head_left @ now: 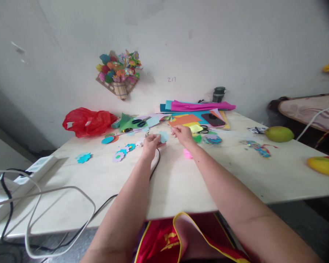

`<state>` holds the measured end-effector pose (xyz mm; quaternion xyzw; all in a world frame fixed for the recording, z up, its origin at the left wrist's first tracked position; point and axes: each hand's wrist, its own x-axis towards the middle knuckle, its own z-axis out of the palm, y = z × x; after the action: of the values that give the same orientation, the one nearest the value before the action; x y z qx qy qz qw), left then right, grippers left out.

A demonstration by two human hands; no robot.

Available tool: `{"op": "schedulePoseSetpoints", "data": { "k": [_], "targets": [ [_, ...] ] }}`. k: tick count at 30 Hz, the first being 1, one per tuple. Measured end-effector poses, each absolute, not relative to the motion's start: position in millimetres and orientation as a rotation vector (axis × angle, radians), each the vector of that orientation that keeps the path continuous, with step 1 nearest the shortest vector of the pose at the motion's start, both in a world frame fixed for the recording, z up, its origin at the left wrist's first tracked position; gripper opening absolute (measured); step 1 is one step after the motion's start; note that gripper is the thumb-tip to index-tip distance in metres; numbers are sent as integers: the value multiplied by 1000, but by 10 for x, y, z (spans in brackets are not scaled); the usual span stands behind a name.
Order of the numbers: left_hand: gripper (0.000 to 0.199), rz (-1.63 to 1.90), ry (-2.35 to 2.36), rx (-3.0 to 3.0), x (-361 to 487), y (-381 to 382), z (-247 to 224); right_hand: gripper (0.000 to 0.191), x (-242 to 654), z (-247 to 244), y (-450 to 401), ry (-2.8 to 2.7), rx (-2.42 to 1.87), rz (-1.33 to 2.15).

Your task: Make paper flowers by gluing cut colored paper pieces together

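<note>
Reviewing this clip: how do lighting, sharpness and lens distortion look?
Head view: diffuse light with soft shadows on the tabletop; head view: left hand, right hand and pale blue paper flower look soft, fine detail lost; head view: wide-angle stretching seems to lengthen the forearms, and the upper right corner darkens.

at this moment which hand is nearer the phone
Right: the right hand is left of the phone, nearer the camera; the left hand is farther left, holding a pale blue paper.
</note>
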<state>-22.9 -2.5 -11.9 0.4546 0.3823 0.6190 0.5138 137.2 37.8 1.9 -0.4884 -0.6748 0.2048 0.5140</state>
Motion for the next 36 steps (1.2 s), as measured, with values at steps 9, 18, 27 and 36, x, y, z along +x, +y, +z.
{"op": "schedulePoseSetpoints", "data": {
  "k": [9,18,27,36],
  "targets": [
    [34,1468,936,1091,-227,-26,-114,28,1376,47,317,-1648,-1196,391],
    [38,1468,917,1100,-248,-9,-136,25,1379,76,290,-1667,-1211,406],
    [35,1458,930,1073,-227,-42,-95,16,1357,85,282,-1664,-1118,357],
    [31,1478,845,993,-220,-45,-76,16,1297,49,284,-1656,-759,672]
  ]
}}
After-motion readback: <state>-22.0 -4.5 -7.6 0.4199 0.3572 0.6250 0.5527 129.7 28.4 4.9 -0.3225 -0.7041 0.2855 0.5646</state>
